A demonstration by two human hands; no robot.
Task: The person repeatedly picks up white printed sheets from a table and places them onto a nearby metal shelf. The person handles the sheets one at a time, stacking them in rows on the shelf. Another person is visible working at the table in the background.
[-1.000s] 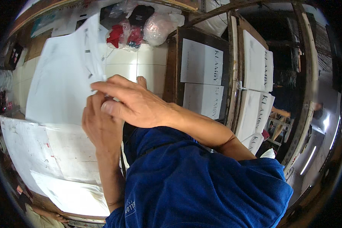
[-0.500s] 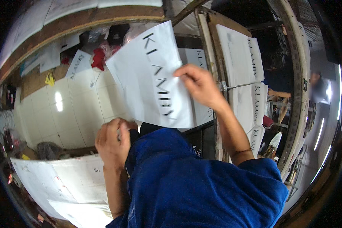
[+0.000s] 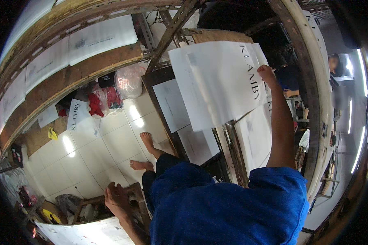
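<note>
My right hand point(image 3: 267, 75) is closed on the right edge of a large white printed plastic mailer bag point(image 3: 210, 87). The bag hangs flat across the shelf on the right, partly covering the white printed bags point(image 3: 253, 136) laid there. Below it, other white bags point(image 3: 171, 104) lie on a lower, dark-edged level. My left hand point(image 3: 117, 200) hovers low on the left, near the edge of a white-topped table point(image 3: 88, 232). Its fingers are loosely bent and apart, with nothing seen in them.
Shelves with white printed sheets point(image 3: 100, 41) run along the far left. A clear plastic bag point(image 3: 129, 81) and a red bundle point(image 3: 96, 105) rest by the tiled floor point(image 3: 118, 143). A metal upright point(image 3: 302, 49) rises at right; beyond it is another person point(image 3: 340, 81).
My right hand has carried the mailer bag rightward, over the shelf. My left hand has dropped lower, and the view has shifted so that my bare feet now show on the floor.
</note>
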